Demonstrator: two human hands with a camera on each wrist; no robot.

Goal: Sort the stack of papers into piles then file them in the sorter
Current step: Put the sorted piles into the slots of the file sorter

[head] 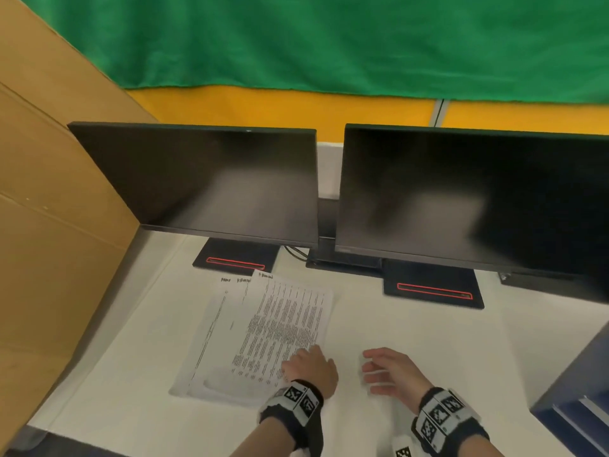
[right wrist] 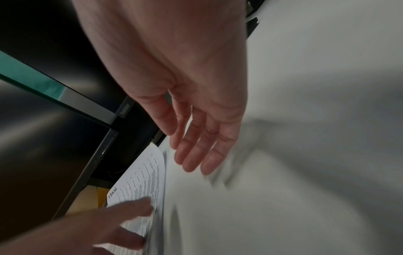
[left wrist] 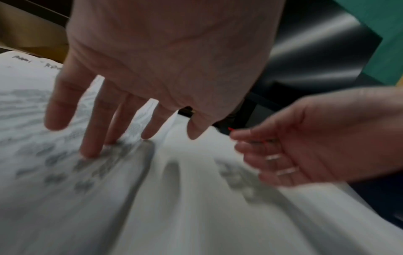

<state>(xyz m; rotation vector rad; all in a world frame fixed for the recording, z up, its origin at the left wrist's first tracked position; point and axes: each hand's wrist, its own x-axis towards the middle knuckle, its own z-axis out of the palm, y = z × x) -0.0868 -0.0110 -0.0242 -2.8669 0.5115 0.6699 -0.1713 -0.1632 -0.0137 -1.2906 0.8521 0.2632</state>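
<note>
A loose stack of printed papers (head: 263, 328) lies fanned on the white desk (head: 412, 331) in front of the left monitor. My left hand (head: 308, 366) rests on the stack's near right corner, its straight fingers (left wrist: 91, 138) pressing the top sheet (left wrist: 39, 138). My right hand (head: 382, 371) hovers just right of the stack above bare desk, fingers (right wrist: 196, 155) relaxed and empty. The papers (right wrist: 144, 181) show at the lower left in the right wrist view. A dark blue sorter (head: 573, 400) stands at the desk's right edge, partly out of frame.
Two dark monitors (head: 211, 183) (head: 474, 199) stand across the back of the desk on black bases (head: 235, 258). A cardboard wall (head: 56, 209) closes the left side. Green cloth (head: 329, 41) hangs behind.
</note>
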